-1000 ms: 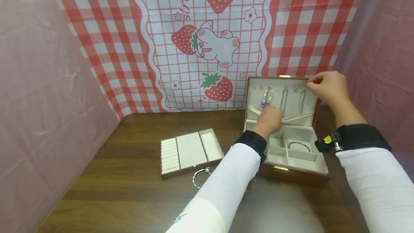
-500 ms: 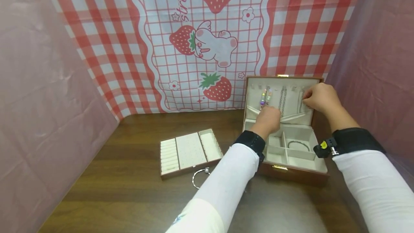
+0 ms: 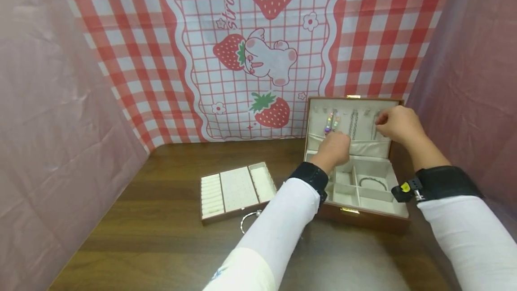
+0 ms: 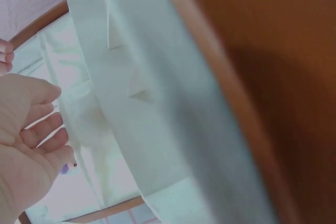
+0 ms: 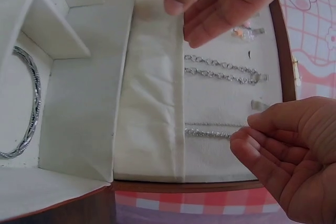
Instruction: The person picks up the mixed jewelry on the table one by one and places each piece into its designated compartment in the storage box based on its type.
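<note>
Fingers (image 5: pixel 245 151) of the right hand (image 5: pixel 295 156) partly hide one necklace (image 5: pixel 208 134).

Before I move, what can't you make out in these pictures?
Head view: part of the table bracelet, behind the left sleeve.
Right wrist view: lower chain, one end behind right hand.
Right wrist view: boxed bracelet, cut off at left edge.
Left wrist view: beaded bracelet, mostly behind left hand.

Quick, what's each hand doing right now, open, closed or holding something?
Left hand: open, fingers loosely bent, nothing visible in it.
Right hand: thumb close to forefinger at a silver necklace; whether it grips it cannot be told.
</note>
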`<state>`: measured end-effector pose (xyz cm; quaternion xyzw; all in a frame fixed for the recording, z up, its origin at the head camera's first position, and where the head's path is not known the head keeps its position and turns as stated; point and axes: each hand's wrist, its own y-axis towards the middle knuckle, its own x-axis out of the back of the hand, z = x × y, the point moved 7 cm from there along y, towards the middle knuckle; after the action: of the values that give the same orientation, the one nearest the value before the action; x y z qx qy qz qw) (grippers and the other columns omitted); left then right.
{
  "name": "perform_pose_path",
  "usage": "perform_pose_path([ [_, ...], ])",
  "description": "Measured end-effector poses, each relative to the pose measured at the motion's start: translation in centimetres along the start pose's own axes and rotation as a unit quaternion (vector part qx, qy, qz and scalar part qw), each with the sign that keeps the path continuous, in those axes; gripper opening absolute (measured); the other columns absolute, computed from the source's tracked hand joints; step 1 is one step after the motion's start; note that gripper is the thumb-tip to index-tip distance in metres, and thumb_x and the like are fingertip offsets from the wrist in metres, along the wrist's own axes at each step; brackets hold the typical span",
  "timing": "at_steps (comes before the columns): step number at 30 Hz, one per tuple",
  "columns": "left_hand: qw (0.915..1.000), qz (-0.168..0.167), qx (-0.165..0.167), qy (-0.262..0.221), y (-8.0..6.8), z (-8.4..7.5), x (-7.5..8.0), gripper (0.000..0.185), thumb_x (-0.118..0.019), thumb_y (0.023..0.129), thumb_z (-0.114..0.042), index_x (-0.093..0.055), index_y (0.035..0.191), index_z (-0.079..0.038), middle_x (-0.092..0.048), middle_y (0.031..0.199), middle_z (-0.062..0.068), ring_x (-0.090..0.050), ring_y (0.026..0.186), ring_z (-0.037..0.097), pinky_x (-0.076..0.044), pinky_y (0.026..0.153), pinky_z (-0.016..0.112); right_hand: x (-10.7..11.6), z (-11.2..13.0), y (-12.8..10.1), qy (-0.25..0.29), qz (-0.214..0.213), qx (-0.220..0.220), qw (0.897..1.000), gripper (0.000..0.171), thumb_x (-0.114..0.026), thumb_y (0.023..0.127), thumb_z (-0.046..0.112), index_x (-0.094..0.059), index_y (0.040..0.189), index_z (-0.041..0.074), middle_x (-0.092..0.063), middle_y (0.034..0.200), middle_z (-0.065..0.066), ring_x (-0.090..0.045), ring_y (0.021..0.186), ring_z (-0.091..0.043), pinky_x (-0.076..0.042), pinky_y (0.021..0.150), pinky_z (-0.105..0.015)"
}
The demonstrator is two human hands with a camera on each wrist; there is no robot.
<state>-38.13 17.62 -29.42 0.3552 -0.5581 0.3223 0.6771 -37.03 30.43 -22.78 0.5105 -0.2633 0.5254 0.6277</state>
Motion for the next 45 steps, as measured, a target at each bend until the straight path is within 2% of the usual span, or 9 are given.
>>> perform_pose_path([
  [4, 0.9984, 0.012, 0.021, -0.051, -0.5, 0.9, 0.0, 0.020, -0.067, 0.087, -0.022, -0.066, 0.106, -0.020, -0.063, 0.109, -0.004, -0.058, 0.101, 0.012, -0.051, 0.079, 0.023, -0.7, 1.0, -0.3, -0.003, 0.021, 0.023, 1.000, 0.017, -0.067, 0.082, 0.008, -0.068, 0.087, -0.009, -0.066, 0.079, -0.022, -0.059, 0.072, -0.036, -0.048, 0.064, -0.053],
  [6, 0.9975, 0.007, 0.028, -0.065, -0.9, 1.5, 0.4, 0.020, -0.067, 0.087, -0.024, -0.065, 0.106, -0.021, -0.062, 0.109, -0.004, -0.058, 0.102, 0.013, -0.053, 0.075, 0.025, -1.1, 1.7, -0.5, -0.001, 0.034, 0.036, 0.999, 0.018, -0.068, 0.083, 0.008, -0.068, 0.088, -0.009, -0.067, 0.081, -0.022, -0.060, 0.073, -0.036, -0.049, 0.066, -0.054],
  [12, 0.9962, -0.021, 0.025, -0.080, -3.0, 3.0, 2.4, 0.036, -0.066, 0.088, -0.039, -0.062, 0.122, -0.029, -0.054, 0.119, -0.008, -0.055, 0.107, 0.011, -0.052, 0.073, 0.027, -2.0, 4.2, -1.5, 0.052, 0.081, 0.061, 0.994, 0.026, -0.069, 0.086, 0.012, -0.068, 0.101, -0.009, -0.068, 0.089, -0.021, -0.065, 0.072, -0.030, -0.053, 0.060, -0.044],
  [15, 0.9948, -0.035, 0.016, -0.094, -4.3, 3.8, 3.4, 0.046, -0.066, 0.088, -0.047, -0.059, 0.129, -0.029, -0.052, 0.122, -0.008, -0.055, 0.106, 0.010, -0.052, 0.073, 0.027, -2.2, 5.7, -2.1, 0.075, 0.088, 0.074, 0.991, 0.028, -0.070, 0.088, 0.014, -0.067, 0.105, -0.008, -0.069, 0.093, -0.020, -0.066, 0.079, -0.033, -0.054, 0.063, -0.045],
  [19, 0.9933, -0.057, -0.005, -0.100, -6.1, 4.5, 3.9, 0.049, -0.064, 0.089, -0.051, -0.059, 0.130, -0.026, -0.053, 0.121, -0.007, -0.055, 0.105, 0.009, -0.052, 0.073, 0.024, -2.6, 7.7, -3.1, 0.097, 0.085, 0.086, 0.988, 0.028, -0.071, 0.087, 0.015, -0.068, 0.106, -0.006, -0.069, 0.094, -0.018, -0.065, 0.086, -0.036, -0.054, 0.068, -0.048],
  [25, 0.9877, -0.092, -0.025, -0.124, -9.1, 6.2, 4.5, 0.051, -0.067, 0.087, -0.049, -0.062, 0.128, -0.019, -0.057, 0.113, -0.004, -0.056, 0.102, 0.012, -0.051, 0.072, 0.024, -3.5, 10.7, -4.0, 0.137, 0.086, 0.114, 0.980, 0.024, -0.072, 0.085, 0.010, -0.068, 0.103, -0.005, -0.070, 0.094, -0.016, -0.067, 0.085, -0.032, -0.055, 0.067, -0.040],
  [30, 0.9832, -0.104, -0.046, -0.143, -11.3, 8.0, 4.4, 0.056, -0.067, 0.088, -0.047, -0.058, 0.131, -0.013, -0.059, 0.115, 0.000, -0.056, 0.106, 0.014, -0.050, 0.084, 0.026, -4.3, 12.5, -4.8, 0.176, 0.097, 0.133, 0.971, 0.024, -0.072, 0.085, 0.008, -0.066, 0.105, -0.005, -0.068, 0.102, -0.018, -0.067, 0.090, -0.031, -0.057, 0.070, -0.039],
  [36, 0.9797, -0.105, -0.045, -0.165, -14.1, 10.3, 4.2, 0.059, -0.069, 0.087, -0.046, -0.056, 0.134, -0.012, -0.060, 0.124, 0.003, -0.055, 0.115, 0.019, -0.045, 0.096, 0.030, -5.2, 14.2, -5.7, 0.206, 0.099, 0.162, 0.960, 0.026, -0.073, 0.085, 0.007, -0.065, 0.107, -0.004, -0.067, 0.106, -0.018, -0.067, 0.092, -0.032, -0.058, 0.074, -0.040],
  [45, 0.9689, -0.100, -0.031, -0.224, -18.0, 13.6, 2.7, 0.058, -0.072, 0.086, -0.043, -0.058, 0.131, -0.009, -0.059, 0.127, 0.006, -0.054, 0.117, 0.020, -0.044, 0.100, 0.034, -6.9, 16.8, -7.3, 0.202, 0.096, 0.208, 0.952, 0.029, -0.077, 0.082, 0.010, -0.065, 0.107, -0.001, -0.066, 0.105, -0.013, -0.065, 0.093, -0.031, -0.054, 0.082, -0.049],
])
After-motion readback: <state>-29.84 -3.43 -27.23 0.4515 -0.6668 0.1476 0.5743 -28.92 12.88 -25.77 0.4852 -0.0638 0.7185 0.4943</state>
